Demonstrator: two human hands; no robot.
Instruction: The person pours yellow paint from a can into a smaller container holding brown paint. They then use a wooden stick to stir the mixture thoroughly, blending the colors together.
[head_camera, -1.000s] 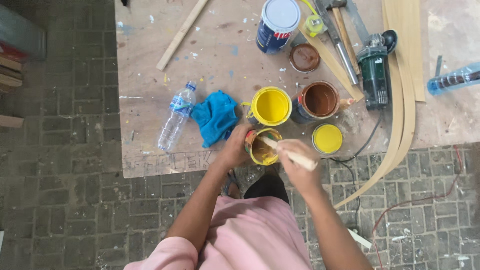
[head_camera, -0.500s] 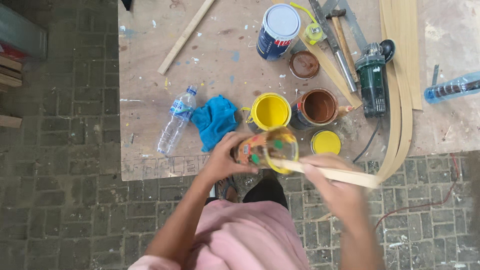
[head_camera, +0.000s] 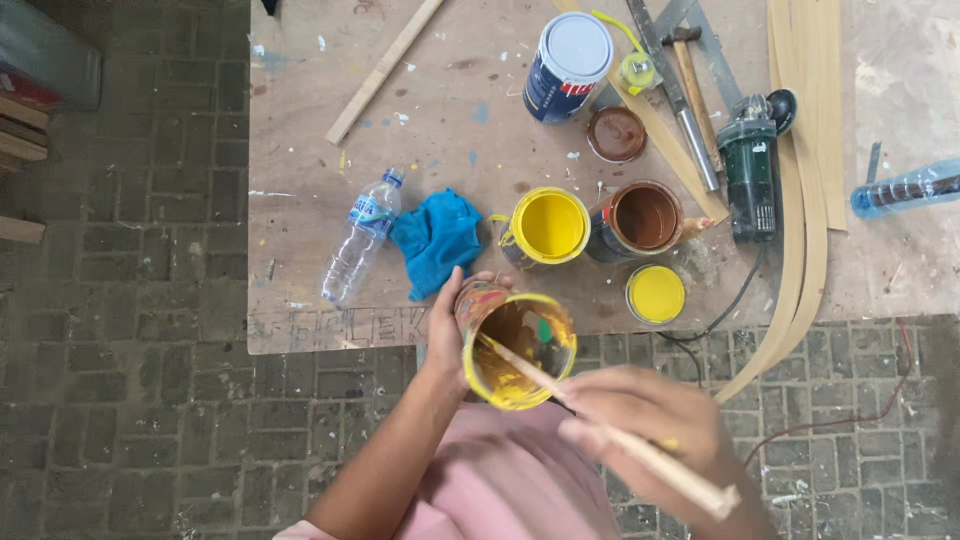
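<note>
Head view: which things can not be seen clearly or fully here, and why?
- Right hand: blurred in the head view, so its grip on the wooden stick is unclear.
- Stick's lower end: hidden by brown paint inside the tilted can that the left hand holds.
- Blue bottle: cut off by the right edge.
- White-lidded can: the lid hides its contents.

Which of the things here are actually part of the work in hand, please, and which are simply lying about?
In use:
- left hand holding the paint-smeared can
- right hand holding the wooden stick, its tip in the can

Lying about on the board:
- plastic bottle
- blue cloth
- open yellow paint tin
- open brown paint tin
- angle grinder
- hammer
</note>
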